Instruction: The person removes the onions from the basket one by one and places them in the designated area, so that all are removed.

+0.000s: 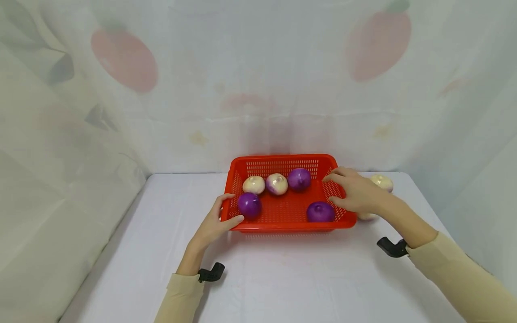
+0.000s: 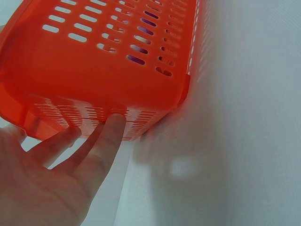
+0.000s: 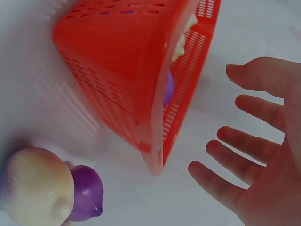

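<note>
A red perforated plastic basket (image 1: 282, 226) stands on the table and holds several purple and pale onions. At its front left corner my left hand (image 1: 214, 224) grips the rim, thumb over the edge. The left wrist view shows that hand's fingers (image 2: 110, 136) against the basket's outer wall. A purple onion (image 1: 249, 205) lies just inside, near that thumb. My right hand (image 1: 357, 190) hangs over the right rim with spread, slightly bent fingers and nothing held. Near its fingertips, another purple onion (image 1: 321, 211) lies in the basket's front right corner.
Right of the basket, a pale onion (image 1: 381, 182) lies on the white table (image 1: 282, 278), and a second (image 1: 366, 216) shows partly under my right hand. The right wrist view also shows a purple onion (image 3: 87, 193) outside the basket. A printed curtain (image 1: 282, 89) hangs behind.
</note>
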`<state>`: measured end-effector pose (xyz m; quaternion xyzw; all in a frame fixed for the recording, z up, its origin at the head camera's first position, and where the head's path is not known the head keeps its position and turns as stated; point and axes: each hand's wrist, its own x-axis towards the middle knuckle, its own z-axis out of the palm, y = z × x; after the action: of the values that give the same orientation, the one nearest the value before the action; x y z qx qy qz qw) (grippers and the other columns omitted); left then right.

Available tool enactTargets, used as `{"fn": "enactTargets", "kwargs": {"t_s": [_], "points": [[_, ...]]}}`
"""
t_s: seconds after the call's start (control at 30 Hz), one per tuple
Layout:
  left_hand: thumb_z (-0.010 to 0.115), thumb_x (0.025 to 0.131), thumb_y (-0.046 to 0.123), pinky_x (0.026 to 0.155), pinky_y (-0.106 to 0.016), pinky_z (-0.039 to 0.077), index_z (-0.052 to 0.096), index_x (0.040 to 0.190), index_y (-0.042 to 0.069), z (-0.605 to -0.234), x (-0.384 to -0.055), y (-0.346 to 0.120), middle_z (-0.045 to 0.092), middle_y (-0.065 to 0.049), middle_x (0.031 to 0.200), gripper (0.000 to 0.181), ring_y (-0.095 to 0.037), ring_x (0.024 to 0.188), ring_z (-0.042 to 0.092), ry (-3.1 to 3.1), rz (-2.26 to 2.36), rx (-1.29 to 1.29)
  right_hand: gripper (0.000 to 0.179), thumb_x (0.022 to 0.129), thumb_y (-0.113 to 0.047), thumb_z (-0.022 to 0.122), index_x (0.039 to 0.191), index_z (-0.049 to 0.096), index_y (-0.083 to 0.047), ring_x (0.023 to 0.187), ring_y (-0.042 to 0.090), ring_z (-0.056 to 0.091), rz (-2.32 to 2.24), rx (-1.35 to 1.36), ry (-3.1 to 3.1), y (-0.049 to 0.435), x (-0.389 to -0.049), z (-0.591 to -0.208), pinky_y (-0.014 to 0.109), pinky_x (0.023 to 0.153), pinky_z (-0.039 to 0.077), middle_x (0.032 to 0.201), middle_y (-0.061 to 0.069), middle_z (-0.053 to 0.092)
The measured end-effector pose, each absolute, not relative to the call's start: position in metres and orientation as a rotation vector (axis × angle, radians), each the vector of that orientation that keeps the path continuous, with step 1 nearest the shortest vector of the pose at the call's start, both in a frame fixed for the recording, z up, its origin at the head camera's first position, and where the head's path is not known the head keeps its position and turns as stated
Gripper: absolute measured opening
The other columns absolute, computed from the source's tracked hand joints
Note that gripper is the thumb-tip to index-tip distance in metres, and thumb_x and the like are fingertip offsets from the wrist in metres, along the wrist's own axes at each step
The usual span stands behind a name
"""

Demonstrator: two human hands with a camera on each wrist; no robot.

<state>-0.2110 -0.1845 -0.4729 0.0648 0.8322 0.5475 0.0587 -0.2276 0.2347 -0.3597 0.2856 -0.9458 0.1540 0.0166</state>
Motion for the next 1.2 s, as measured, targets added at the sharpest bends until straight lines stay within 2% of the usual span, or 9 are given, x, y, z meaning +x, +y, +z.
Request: {"fn": "enactTargets", "kwargs": {"t_s": [0.2,0.43,0.63,0.8,0.9,1.1,1.2], "points": [[0.079,0.087,0.037,0.105,-0.059,0.045,0.038,0.147,0.029,-0.472,-0.211,-0.185,0.043,-0.010,0.150,0.073,-0.033,0.134,0.048,2.512,1.659,0.193,0.050,0.087,-0.022,0.077,0.134,0.063,-0.011,0.125,0.038,0.053,0.402,0.917,-3.013,0.225,-0.232,-0.368,0.055,0.096,0.053,0.138,0.017,0.052],[0.080,0.087,0.037,0.105,-0.059,0.045,0.037,0.148,0.029,-0.471,-0.210,-0.184,0.042,-0.010,0.152,0.075,-0.034,0.135,0.046,2.500,1.670,0.188,0.054,0.086,-0.022,0.080,0.135,0.062,-0.013,0.137,0.043,0.043,0.368,1.000,-3.068,0.219,-0.237,-0.384,0.059,0.100,0.049,0.143,0.016,0.050],[0.081,0.085,0.041,0.104,-0.057,0.046,0.039,0.146,0.031,-0.472,-0.210,-0.184,0.042,-0.010,0.151,0.075,-0.033,0.134,0.047,2.504,1.668,0.176,0.061,0.082,-0.028,0.084,0.137,0.061,-0.015,0.131,0.040,0.048,0.231,1.066,-3.075,0.216,-0.246,-0.402,0.059,0.099,0.050,0.141,0.015,0.051],[0.081,0.086,0.039,0.103,-0.055,0.048,0.039,0.146,0.031,-0.473,-0.209,-0.184,0.043,-0.011,0.150,0.073,-0.033,0.131,0.050,2.497,1.679,0.168,0.060,0.080,-0.029,0.086,0.134,0.063,-0.016,0.122,0.035,0.053,0.166,1.106,-3.034,0.212,-0.250,-0.411,0.055,0.098,0.052,0.131,0.011,0.055],[0.080,0.086,0.038,0.103,-0.055,0.049,0.038,0.146,0.032,-0.472,-0.209,-0.183,0.043,-0.010,0.150,0.073,-0.032,0.131,0.050,2.498,1.678,0.164,0.058,0.082,-0.028,0.084,0.135,0.062,-0.017,0.118,0.033,0.054,0.171,1.111,-3.020,0.209,-0.252,-0.415,0.054,0.096,0.053,0.128,0.009,0.055],[0.079,0.088,0.034,0.105,-0.058,0.045,0.036,0.149,0.029,-0.472,-0.209,-0.183,0.042,-0.012,0.152,0.075,-0.033,0.132,0.049,2.497,1.686,0.168,0.054,0.089,-0.023,0.077,0.139,0.060,-0.017,0.122,0.034,0.051,0.225,1.097,-3.074,0.198,-0.256,-0.419,0.055,0.094,0.054,0.132,0.013,0.051],[0.080,0.087,0.038,0.106,-0.058,0.045,0.036,0.149,0.029,-0.473,-0.210,-0.184,0.043,-0.011,0.151,0.076,-0.032,0.132,0.049,2.499,1.679,0.174,0.051,0.089,-0.020,0.075,0.139,0.061,-0.016,0.121,0.035,0.050,0.219,1.099,-3.085,0.193,-0.259,-0.422,0.055,0.094,0.054,0.132,0.014,0.051]]}}
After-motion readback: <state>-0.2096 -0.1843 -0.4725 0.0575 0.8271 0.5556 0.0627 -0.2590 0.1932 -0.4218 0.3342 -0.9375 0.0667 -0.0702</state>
